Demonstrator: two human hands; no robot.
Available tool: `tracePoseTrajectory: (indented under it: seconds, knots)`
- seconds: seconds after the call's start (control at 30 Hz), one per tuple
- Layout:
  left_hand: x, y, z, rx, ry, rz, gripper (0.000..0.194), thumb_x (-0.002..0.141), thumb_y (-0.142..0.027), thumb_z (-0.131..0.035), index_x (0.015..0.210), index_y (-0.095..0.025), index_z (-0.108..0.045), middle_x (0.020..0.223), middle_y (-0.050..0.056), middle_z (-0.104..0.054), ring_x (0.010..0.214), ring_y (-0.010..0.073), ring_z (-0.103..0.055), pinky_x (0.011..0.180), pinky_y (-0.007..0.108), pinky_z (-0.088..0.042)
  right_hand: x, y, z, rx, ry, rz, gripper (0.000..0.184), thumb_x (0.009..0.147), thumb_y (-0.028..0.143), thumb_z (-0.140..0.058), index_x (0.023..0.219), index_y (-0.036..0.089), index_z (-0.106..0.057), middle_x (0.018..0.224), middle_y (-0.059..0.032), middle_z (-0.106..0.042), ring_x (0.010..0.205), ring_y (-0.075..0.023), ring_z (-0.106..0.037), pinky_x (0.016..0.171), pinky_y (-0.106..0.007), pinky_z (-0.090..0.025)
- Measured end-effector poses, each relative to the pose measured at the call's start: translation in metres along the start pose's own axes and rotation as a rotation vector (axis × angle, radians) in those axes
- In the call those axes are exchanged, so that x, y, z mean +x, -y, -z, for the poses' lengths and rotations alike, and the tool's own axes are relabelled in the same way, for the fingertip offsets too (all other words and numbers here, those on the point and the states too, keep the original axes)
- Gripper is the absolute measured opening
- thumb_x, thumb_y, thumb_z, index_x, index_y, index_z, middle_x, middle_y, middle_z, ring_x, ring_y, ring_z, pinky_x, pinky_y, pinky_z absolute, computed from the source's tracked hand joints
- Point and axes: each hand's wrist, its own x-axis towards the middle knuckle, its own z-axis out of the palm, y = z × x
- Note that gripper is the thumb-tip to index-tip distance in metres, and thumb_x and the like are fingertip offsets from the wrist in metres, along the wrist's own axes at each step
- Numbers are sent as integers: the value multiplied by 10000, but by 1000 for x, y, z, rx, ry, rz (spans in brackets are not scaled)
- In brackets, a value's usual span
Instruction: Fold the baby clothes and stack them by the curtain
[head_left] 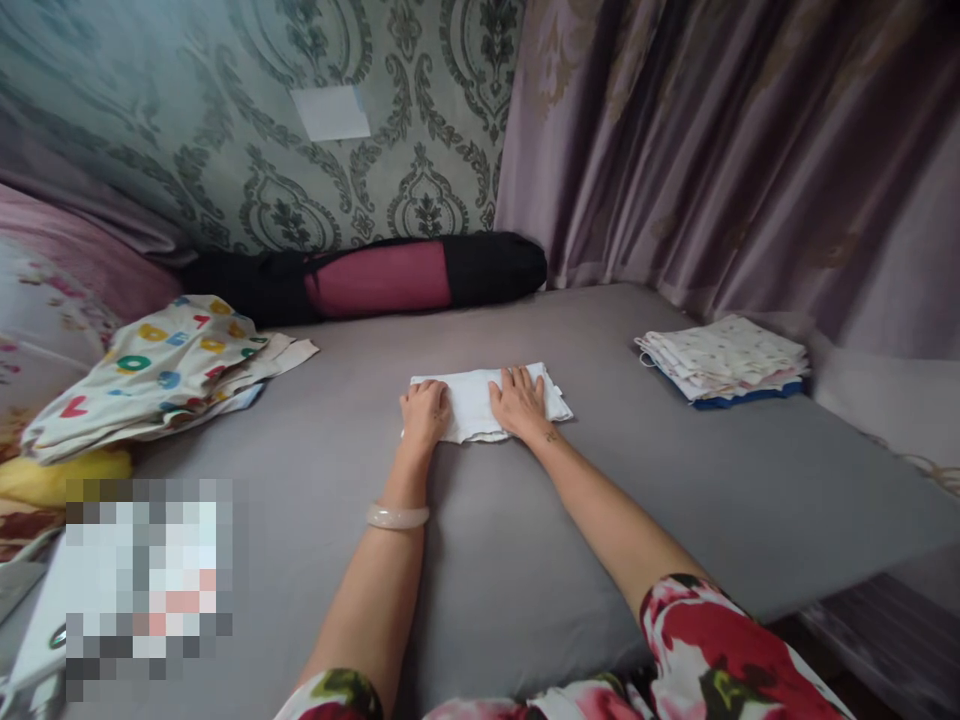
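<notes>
Flattening a folded white cloth (472, 400) seems the step in hand. In the head view it lies at the person's twelve o'clock on a grey sheet (540, 550). The left hand (426, 410) rests half-open, fingers bent, over its left end; the right hand (521, 402) lies open, fingers spread. I see no grip. Cloths are stacked (724, 360) at two o'clock. Shifting either palm calls for keeping the layers flat.

White cloth (472, 400), seemingly folded, flat on grey sheet (315, 450)
</notes>
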Motion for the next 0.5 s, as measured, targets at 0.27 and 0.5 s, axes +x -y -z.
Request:
tracePoseTrajectory:
  seconds: [0.27, 0.5]
  knots:
    - [-1, -1, 2, 6, 7, -6, 288, 909, -208, -417, 1089, -213, -642, 1233, 85, -630, 1138, 270, -515, 884, 390, -385, 1, -6, 7, 6, -8, -47, 543, 993, 391, -255, 1403, 82, -435, 1469, -174, -418, 1394, -297, -278, 1123, -520, -167]
    - [-2, 0, 0, -7, -5, -11, 292, 902, -208, -424, 1090, -221, -647, 1229, 88, -630, 1147, 271, -508, 889, 392, -382, 2, -20, 11, -22, -11, -114, 557, 991, 381, -240, 1404, 60, -431, 1491, -179, -384, 1404, -307, -259, 1124, -548, -148]
